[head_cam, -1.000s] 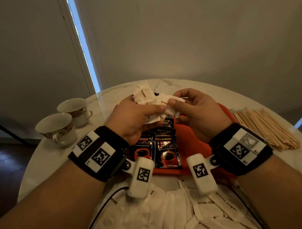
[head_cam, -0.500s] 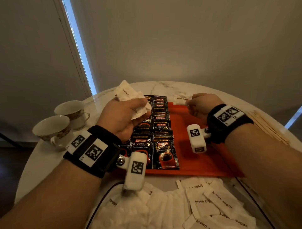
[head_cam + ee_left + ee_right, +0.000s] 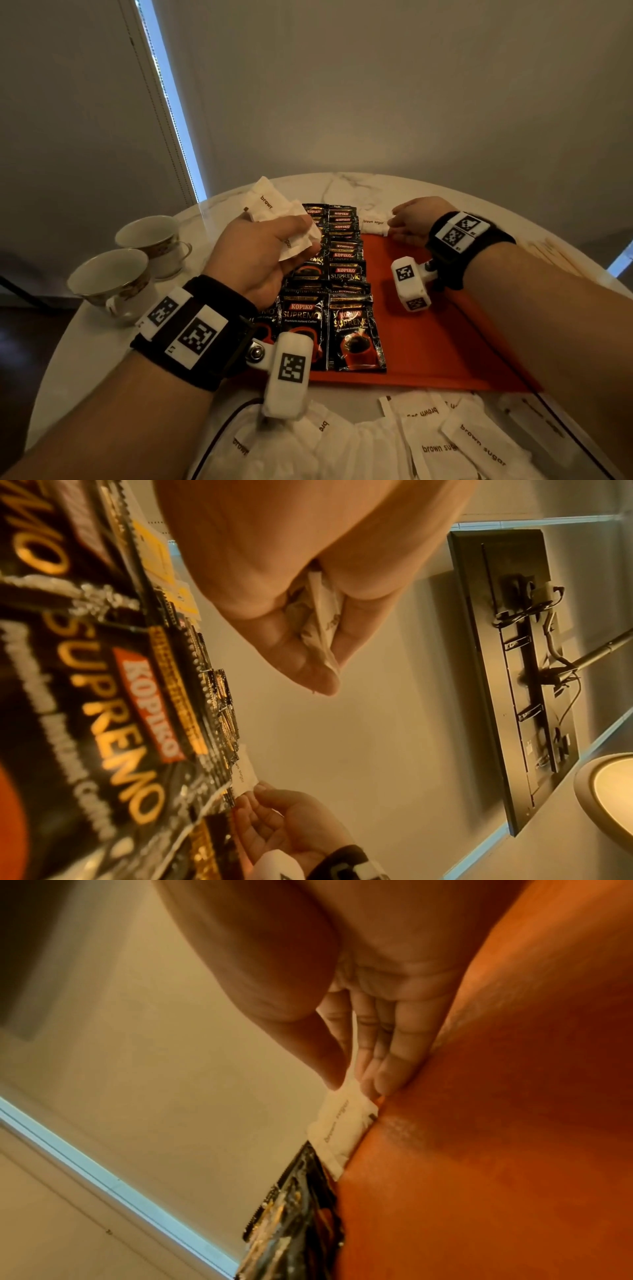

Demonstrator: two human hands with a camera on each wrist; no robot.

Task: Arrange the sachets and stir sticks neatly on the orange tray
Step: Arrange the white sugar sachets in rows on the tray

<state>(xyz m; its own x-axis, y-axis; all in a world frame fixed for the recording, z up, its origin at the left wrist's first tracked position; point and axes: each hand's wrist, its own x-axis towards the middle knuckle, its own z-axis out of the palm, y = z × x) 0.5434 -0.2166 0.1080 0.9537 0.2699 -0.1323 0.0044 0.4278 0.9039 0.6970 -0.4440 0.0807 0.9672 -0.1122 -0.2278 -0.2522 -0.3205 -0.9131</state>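
Pinching one white brown-sugar sachet [image 3: 374,223] between thumb and fingertips, the right hand [image 3: 416,219] holds it at the far edge of the orange tray [image 3: 445,339]; in the right wrist view the sachet's lower edge touches the tray surface, and its free end lies just beside the far end of the black coffee sachets [image 3: 337,284]. Those coffee sachets lie in two overlapping columns down the tray's left part, running from the pinched sachet back toward the person. The left hand [image 3: 263,253] hovers over the left column, its fingers curled round a crumpled bunch of white sachets [image 3: 277,219] that stick out above and past the knuckles; the left wrist view shows paper squeezed between thumb and fingers. Nearer the person than both grips, loose brown-sugar sachets [image 3: 442,442] lie scattered on the marble table [image 3: 363,188], just off the tray's near edge. Beyond the right forearm, wooden stir sticks [image 3: 555,255] lie on the table outside the tray. Left of the left hand stand two teacups [image 3: 113,274] side by side.
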